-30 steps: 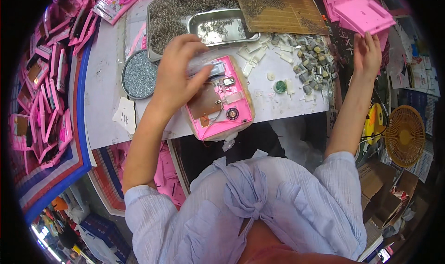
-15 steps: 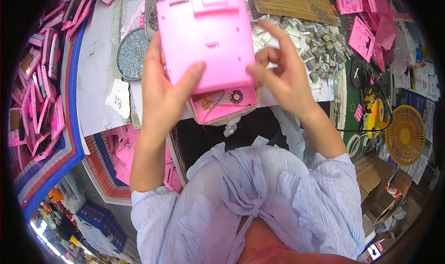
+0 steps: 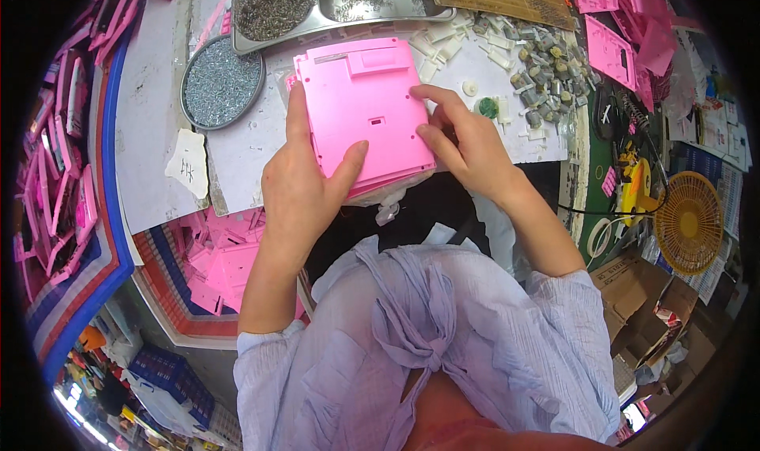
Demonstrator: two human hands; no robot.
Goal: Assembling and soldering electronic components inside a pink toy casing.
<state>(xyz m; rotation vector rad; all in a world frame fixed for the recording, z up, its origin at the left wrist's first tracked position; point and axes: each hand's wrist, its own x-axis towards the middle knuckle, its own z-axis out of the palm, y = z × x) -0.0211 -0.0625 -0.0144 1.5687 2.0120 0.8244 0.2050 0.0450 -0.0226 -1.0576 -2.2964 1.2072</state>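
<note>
A pink plastic casing cover lies on top of a matching pink shell at the near edge of the table. The shell is now almost wholly covered, with only a thin pink edge showing below. My left hand grips the cover's left side, fingers along the edge and thumb on the top face. At the right edge, the bent index finger and thumb of my right hand press against the cover. Crumpled clear plastic pokes out beneath the casing.
Beyond the casing are a metal tray of small screws and a round dish of silvery screws. Small motors and white plastic parts lie to the right. Pink casings are heaped at left; a yellow fan stands right.
Both hands have brought the cover down and toward me onto the shell, hiding the wires and round speaker-like part that showed before. The metal tray has come more into view.
</note>
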